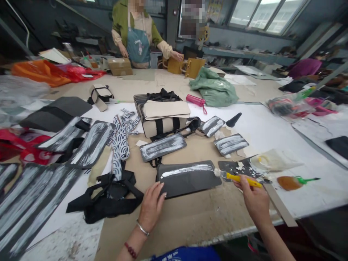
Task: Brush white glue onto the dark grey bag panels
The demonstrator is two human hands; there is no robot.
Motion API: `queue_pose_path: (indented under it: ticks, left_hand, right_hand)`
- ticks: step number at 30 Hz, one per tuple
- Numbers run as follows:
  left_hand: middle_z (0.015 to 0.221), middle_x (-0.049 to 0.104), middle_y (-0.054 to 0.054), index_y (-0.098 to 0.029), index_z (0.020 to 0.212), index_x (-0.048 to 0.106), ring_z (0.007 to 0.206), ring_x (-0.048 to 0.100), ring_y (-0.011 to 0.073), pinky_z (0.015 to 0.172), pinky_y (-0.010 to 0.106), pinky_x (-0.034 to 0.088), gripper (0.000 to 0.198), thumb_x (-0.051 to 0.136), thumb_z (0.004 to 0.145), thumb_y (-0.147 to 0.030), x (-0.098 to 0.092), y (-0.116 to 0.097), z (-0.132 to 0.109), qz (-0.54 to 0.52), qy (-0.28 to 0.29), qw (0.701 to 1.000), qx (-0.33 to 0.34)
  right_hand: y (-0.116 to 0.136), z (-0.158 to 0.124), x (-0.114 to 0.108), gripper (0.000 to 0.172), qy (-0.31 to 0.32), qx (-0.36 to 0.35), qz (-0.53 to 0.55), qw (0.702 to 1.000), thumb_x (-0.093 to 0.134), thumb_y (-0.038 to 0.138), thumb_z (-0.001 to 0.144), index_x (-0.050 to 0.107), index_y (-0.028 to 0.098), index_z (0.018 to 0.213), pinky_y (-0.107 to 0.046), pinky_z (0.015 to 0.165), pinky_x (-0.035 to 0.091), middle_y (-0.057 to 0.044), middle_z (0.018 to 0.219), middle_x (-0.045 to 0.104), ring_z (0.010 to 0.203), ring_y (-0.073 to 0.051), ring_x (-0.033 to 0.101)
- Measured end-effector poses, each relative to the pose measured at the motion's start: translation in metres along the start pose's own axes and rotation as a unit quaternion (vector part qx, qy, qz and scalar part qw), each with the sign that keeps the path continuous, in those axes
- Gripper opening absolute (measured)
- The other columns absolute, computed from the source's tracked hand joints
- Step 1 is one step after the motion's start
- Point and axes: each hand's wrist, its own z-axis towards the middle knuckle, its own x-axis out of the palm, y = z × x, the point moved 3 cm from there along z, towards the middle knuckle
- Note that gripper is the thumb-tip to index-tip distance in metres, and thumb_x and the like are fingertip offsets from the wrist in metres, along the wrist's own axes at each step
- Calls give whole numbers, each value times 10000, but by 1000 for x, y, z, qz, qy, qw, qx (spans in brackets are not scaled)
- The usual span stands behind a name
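Note:
A dark grey panel point(187, 183) lies flat in front of me, with a streak of white paste along its far side. My left hand point(152, 203) holds its near left corner, fingertips and thumb at the edge. In my right hand point(252, 195) is a paintbrush point(239, 178) with a yellow handle, its pale bristles touching the panel near the right end of the streak. Just right of the panel is a dark board point(236, 168) spattered with white paste. Smaller grey panels smeared with white, one point(163, 146) and another point(231, 144), lie beyond.
Several paste-streaked panels point(35, 195) cover the left side. Black straps point(108, 195) and patterned fabric point(121, 145) lie nearer the middle. Stacked beige pieces point(166, 110) stand behind. An amber bottle point(289, 182) lies right. Across the table a person in an apron point(138, 43) touches mustard-coloured pieces point(174, 66).

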Motion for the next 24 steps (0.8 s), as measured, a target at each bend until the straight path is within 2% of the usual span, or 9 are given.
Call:
queue_pose_path:
  ticks: [2, 4, 7, 10, 15, 18, 21, 24]
  left_hand:
    - [902, 632, 105, -151, 1019, 539, 828, 611, 210, 747, 364, 513, 277, 449, 829, -331, 0, 7, 0, -43, -19, 990, -130]
    - [743, 638, 63, -164, 896, 548, 655, 616, 188, 641, 325, 520, 249, 456, 797, -374, 4, 12, 1, -92, 19, 970, -223]
    - [660, 631, 27, -191, 779, 529, 585, 605, 168, 607, 293, 502, 196, 470, 748, -376, 9, 12, 5, -144, 77, 951, -264]
    - [632, 612, 12, -200, 743, 512, 571, 588, 161, 593, 276, 477, 179, 471, 724, -373, 6, 9, 8, -153, 81, 949, -265]
    - [580, 543, -15, -203, 672, 496, 551, 529, 142, 572, 251, 426, 175, 456, 726, -365, 0, 4, 12, -160, 76, 953, -245]
    - [522, 494, -36, -201, 627, 477, 506, 495, 122, 525, 225, 401, 195, 468, 707, -379, 3, 9, 13, -230, 96, 926, -283]
    - [502, 488, -36, -194, 620, 458, 469, 496, 120, 464, 214, 385, 215, 473, 672, -403, 10, 19, 13, -313, 139, 880, -330]
    - [493, 489, -29, -192, 617, 437, 446, 507, 131, 426, 217, 370, 213, 455, 669, -398, 15, 27, 14, -327, 173, 867, -334]
  right_hand:
    - [21, -22, -3, 445, 0, -94, -61, 994, 386, 525, 853, 632, 155, 864, -329, 672, 505, -86, 775, 659, 746, -226, 629]
    - [42, -46, 3, 372, 6, -200, -93, 975, 373, 436, 893, 610, 150, 910, -315, 724, 491, -95, 847, 649, 792, -208, 617]
    - [66, -79, 22, 268, 18, -288, -121, 950, 372, 298, 919, 578, 140, 985, -278, 741, 484, -96, 885, 632, 822, -181, 605]
    - [91, -105, 39, 226, 26, -307, -119, 944, 393, 239, 913, 562, 138, 1023, -255, 724, 491, -100, 914, 620, 843, -175, 598]
    - [139, -141, 52, 218, 82, -323, -35, 942, 404, 175, 893, 553, 121, 1043, -259, 717, 507, -110, 897, 617, 835, -178, 601]
    - [161, -157, 58, 228, 118, -315, 22, 941, 405, 164, 884, 552, 132, 1055, -261, 715, 512, -109, 896, 620, 833, -178, 603]
    - [168, -161, 61, 227, 140, -282, 90, 945, 402, 165, 882, 557, 155, 1048, -261, 742, 508, -93, 898, 624, 847, -167, 601]
    - [157, -150, 56, 204, 131, -226, 131, 956, 406, 182, 882, 573, 177, 1000, -266, 760, 502, -67, 879, 630, 840, -157, 603]
